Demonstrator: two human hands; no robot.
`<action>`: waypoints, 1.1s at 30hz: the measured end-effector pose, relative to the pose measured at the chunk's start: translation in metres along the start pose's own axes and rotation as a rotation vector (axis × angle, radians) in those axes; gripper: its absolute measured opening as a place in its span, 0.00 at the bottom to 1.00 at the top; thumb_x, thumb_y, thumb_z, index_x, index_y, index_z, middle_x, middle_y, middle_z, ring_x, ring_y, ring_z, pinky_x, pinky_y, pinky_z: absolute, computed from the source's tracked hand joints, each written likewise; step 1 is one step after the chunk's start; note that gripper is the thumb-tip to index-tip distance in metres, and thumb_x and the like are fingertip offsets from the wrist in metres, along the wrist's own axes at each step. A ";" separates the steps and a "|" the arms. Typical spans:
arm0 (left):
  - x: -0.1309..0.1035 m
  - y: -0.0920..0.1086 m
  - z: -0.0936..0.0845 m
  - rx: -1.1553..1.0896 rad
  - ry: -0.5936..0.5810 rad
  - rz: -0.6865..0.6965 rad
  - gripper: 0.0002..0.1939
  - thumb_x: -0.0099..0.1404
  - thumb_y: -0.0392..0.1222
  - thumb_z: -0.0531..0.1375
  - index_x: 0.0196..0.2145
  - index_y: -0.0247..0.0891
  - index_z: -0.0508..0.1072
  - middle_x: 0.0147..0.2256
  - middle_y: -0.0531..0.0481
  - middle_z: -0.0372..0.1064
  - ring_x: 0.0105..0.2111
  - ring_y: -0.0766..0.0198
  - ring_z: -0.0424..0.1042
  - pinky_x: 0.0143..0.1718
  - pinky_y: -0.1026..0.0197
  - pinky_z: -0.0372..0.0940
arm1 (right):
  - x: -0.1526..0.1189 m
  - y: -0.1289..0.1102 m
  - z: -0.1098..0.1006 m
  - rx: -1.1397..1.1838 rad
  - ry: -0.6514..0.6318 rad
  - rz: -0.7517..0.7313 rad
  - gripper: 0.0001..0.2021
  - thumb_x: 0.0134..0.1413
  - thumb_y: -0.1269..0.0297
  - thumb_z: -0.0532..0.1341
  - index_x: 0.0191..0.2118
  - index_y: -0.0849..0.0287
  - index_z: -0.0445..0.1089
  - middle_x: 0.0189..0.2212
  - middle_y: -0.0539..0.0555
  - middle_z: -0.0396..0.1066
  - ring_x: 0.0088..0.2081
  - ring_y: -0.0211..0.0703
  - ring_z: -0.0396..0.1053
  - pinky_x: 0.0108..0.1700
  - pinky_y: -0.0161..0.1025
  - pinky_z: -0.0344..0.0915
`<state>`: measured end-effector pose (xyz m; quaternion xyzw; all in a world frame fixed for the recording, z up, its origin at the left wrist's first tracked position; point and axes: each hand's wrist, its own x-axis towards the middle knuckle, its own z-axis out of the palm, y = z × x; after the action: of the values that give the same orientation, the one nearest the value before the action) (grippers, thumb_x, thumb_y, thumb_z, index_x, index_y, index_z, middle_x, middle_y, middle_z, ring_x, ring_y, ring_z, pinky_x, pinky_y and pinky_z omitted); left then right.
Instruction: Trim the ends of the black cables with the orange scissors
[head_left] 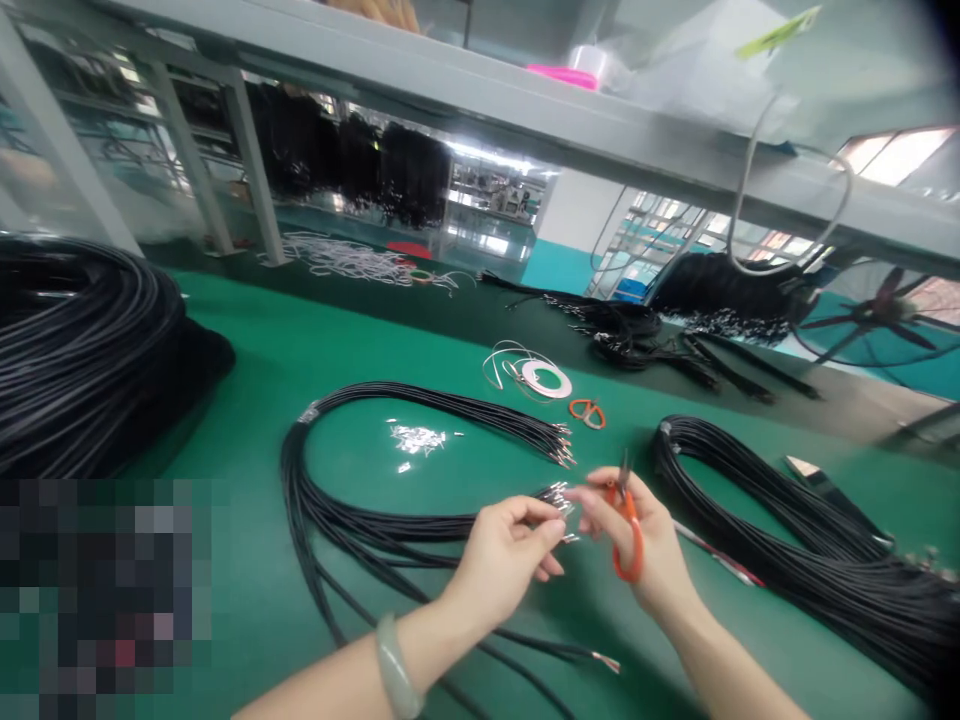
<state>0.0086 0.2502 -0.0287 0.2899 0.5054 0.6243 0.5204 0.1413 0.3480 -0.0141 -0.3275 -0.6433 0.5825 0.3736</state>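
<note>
Two hands worked at the metal-tipped ends of a black cable bundle point(405, 522), with scissors point(636, 530) kept inside the right hand.

The bundle lay bent in a loop on the green table point(247, 330), in front of the person, and its ends came near both hands. The left hand point(517, 545) had thumb and forefinger brought close together beside these ends; whether something was pinched between them, one could not tell. The right hand point(641, 535) was closed around the orange handles, the blades pointing away from the person, while its fingertips were near the left ones. Inside the loop small white pieces point(420, 438) were scattered. Beyond the hands were a second orange-handled tool point(589, 413) and a white ring point(547, 380); to the right lay another cable bundle point(750, 540).
</note>
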 end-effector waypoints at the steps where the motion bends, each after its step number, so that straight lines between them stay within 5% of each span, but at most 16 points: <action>1: 0.001 -0.002 0.000 0.013 0.001 0.000 0.15 0.58 0.48 0.65 0.35 0.32 0.73 0.18 0.54 0.69 0.17 0.70 0.68 0.21 0.69 0.62 | -0.008 0.000 -0.001 0.028 0.018 -0.001 0.15 0.51 0.60 0.68 0.41 0.55 0.66 0.33 0.53 0.77 0.27 0.38 0.70 0.30 0.35 0.69; 5: 0.004 -0.006 -0.003 0.072 -0.024 -0.005 0.16 0.58 0.49 0.64 0.36 0.32 0.73 0.18 0.54 0.68 0.17 0.70 0.67 0.21 0.69 0.60 | -0.019 0.002 0.001 0.096 0.053 0.001 0.17 0.46 0.63 0.72 0.40 0.54 0.67 0.35 0.53 0.77 0.34 0.42 0.73 0.35 0.37 0.72; 10: 0.005 -0.003 -0.002 0.184 -0.012 0.019 0.17 0.54 0.47 0.68 0.37 0.32 0.74 0.26 0.51 0.71 0.18 0.71 0.65 0.18 0.68 0.57 | -0.016 0.004 0.002 0.101 0.037 0.015 0.18 0.44 0.62 0.72 0.39 0.55 0.67 0.29 0.50 0.75 0.29 0.39 0.71 0.31 0.34 0.69; 16: 0.004 -0.001 -0.005 0.482 0.137 0.240 0.08 0.61 0.44 0.62 0.33 0.38 0.78 0.32 0.48 0.73 0.33 0.61 0.70 0.36 0.62 0.64 | -0.027 0.010 0.006 -0.099 0.161 -0.095 0.15 0.48 0.61 0.69 0.40 0.55 0.67 0.30 0.49 0.72 0.32 0.39 0.70 0.35 0.35 0.68; 24: 0.005 0.003 -0.011 0.452 0.045 0.210 0.11 0.67 0.44 0.55 0.36 0.36 0.75 0.28 0.51 0.71 0.26 0.65 0.69 0.31 0.64 0.64 | -0.036 0.009 0.014 -0.144 0.269 -0.287 0.11 0.53 0.64 0.66 0.41 0.54 0.66 0.33 0.51 0.73 0.33 0.38 0.71 0.35 0.34 0.69; 29: -0.002 0.008 -0.009 0.528 -0.020 0.215 0.11 0.69 0.43 0.53 0.36 0.37 0.74 0.28 0.52 0.71 0.26 0.66 0.69 0.31 0.64 0.64 | -0.027 0.010 0.013 -0.008 0.155 -0.131 0.14 0.53 0.63 0.67 0.43 0.54 0.66 0.41 0.55 0.75 0.36 0.41 0.73 0.41 0.39 0.70; 33: -0.009 0.013 -0.007 0.656 -0.056 0.290 0.11 0.70 0.40 0.51 0.36 0.39 0.73 0.29 0.53 0.72 0.29 0.64 0.70 0.34 0.63 0.64 | -0.026 0.010 0.013 0.135 0.097 -0.011 0.15 0.50 0.63 0.69 0.41 0.55 0.66 0.34 0.51 0.76 0.36 0.42 0.73 0.41 0.39 0.69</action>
<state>0.0003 0.2404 -0.0173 0.5271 0.6182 0.4879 0.3192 0.1427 0.3204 -0.0268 -0.3257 -0.5856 0.6060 0.4286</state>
